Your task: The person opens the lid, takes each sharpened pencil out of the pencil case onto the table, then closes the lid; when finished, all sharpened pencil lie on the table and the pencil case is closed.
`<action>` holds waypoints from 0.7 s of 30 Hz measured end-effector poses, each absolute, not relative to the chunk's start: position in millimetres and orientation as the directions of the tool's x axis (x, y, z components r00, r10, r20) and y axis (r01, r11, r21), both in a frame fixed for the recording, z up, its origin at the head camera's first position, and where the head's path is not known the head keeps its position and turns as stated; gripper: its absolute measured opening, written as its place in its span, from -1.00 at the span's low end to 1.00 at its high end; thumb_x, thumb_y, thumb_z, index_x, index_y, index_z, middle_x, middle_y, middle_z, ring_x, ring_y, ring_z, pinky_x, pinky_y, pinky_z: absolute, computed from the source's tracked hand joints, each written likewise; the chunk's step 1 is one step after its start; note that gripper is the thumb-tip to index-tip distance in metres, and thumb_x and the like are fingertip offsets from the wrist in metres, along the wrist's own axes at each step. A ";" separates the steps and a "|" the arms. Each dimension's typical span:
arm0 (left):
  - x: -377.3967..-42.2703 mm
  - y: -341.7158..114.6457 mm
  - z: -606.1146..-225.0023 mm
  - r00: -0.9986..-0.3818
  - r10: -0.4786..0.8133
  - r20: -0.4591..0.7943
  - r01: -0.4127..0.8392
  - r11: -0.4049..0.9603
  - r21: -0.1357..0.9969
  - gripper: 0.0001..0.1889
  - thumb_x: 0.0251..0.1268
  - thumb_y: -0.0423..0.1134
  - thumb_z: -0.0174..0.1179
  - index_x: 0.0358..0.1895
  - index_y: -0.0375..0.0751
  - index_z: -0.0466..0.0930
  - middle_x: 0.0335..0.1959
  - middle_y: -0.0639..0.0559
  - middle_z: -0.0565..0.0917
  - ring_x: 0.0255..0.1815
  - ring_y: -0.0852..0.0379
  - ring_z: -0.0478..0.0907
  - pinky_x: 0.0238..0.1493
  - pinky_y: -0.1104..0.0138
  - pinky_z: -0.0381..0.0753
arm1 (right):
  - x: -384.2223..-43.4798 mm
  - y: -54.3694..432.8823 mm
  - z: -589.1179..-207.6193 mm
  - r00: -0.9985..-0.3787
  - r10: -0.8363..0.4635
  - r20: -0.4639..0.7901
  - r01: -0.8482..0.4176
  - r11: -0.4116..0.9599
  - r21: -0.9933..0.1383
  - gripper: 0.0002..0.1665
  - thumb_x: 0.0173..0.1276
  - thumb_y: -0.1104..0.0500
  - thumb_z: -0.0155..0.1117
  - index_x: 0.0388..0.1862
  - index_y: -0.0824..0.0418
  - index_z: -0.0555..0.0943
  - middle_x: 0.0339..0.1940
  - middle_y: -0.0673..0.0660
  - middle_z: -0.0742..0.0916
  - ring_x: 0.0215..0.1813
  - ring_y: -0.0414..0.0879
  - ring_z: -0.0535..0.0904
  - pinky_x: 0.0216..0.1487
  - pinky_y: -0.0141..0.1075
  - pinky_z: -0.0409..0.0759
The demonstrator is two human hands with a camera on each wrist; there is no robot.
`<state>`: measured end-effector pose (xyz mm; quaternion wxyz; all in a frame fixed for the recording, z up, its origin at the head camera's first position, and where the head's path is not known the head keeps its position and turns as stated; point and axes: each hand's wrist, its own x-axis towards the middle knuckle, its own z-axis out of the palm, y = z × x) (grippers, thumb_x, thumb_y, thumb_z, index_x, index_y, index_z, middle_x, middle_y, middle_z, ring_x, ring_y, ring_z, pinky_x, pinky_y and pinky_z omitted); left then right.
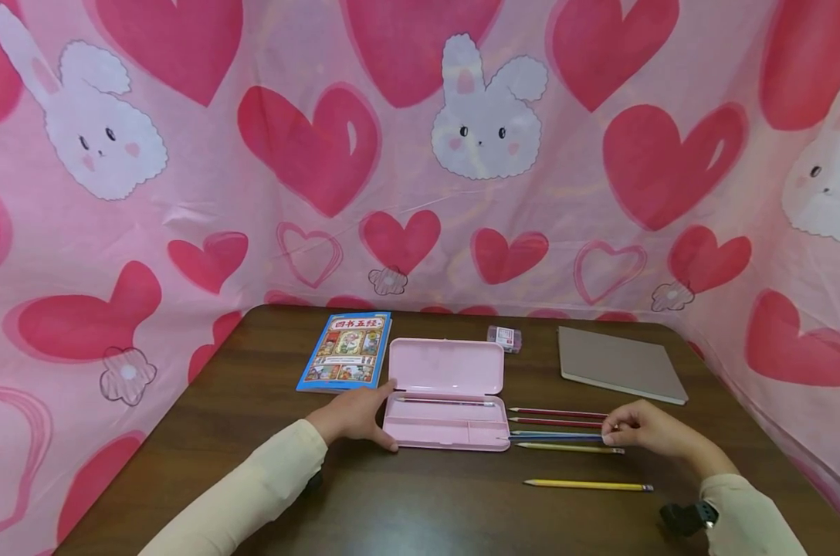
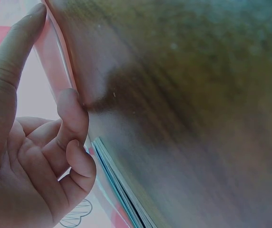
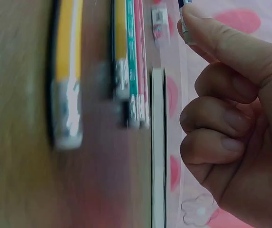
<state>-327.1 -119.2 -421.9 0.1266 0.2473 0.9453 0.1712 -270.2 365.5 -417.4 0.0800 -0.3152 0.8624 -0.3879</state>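
Note:
A pink pencil case (image 1: 448, 434) lies with its lid (image 1: 446, 366) folded back; one pencil (image 1: 444, 401) rests in its far compartment. My left hand (image 1: 353, 415) is spread against the case's left side, thumb by the near corner and forefinger near the hinge. Between thumb and forefinger, my right hand (image 1: 642, 431) pinches a blue pencil (image 1: 559, 438) near its end. The pencil's point reaches the right edge of the case. Beside it on the table are red pencils (image 1: 559, 422), a green pencil (image 3: 131, 47) and a dull yellow pencil (image 1: 569, 448).
A bright yellow pencil (image 1: 587, 485) lies nearer the front of the wooden table (image 1: 427, 502). A blue-covered book (image 1: 343, 351) is at back left, a small eraser-like pack (image 1: 505, 338) behind the case, and a grey-brown notebook (image 1: 621, 363) at back right.

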 end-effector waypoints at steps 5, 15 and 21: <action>-328.0 -120.0 -423.2 -0.846 0.512 -0.150 0.430 0.821 0.376 0.12 -0.28 0.27 0.40 0.42 -0.14 0.11 0.26 -0.14 0.44 0.16 -0.07 0.46 0.18 0.00 0.43 | -262.6 378.6 -420.2 -0.784 -0.613 0.099 -0.475 0.490 -0.731 -0.93 0.23 0.40 0.19 -0.42 0.31 0.59 -0.52 -0.08 0.64 -0.40 -0.46 0.43 -0.49 -0.43 0.41; -328.0 -120.3 -422.9 -0.849 0.505 -0.159 0.416 0.822 0.388 0.12 -0.28 0.25 0.41 0.42 -0.13 0.11 0.27 -0.13 0.43 0.18 -0.06 0.44 0.19 0.00 0.42 | -254.9 393.6 -425.0 -0.786 -0.617 0.036 -0.409 0.476 -0.779 -0.96 0.22 0.36 0.22 -0.40 0.34 0.61 -0.50 -0.21 0.61 -0.45 -0.47 0.37 -0.60 -0.38 0.35; -328.4 -119.9 -423.2 -0.849 0.505 -0.158 0.417 0.823 0.386 0.12 -0.29 0.25 0.41 0.42 -0.14 0.11 0.26 -0.14 0.43 0.18 -0.07 0.44 0.20 -0.01 0.41 | -255.6 393.8 -429.3 -0.785 -0.619 0.034 -0.394 0.456 -0.798 -0.96 0.16 0.39 0.26 -0.42 0.30 0.63 -0.56 -0.20 0.59 -0.49 -0.49 0.35 -0.64 -0.39 0.33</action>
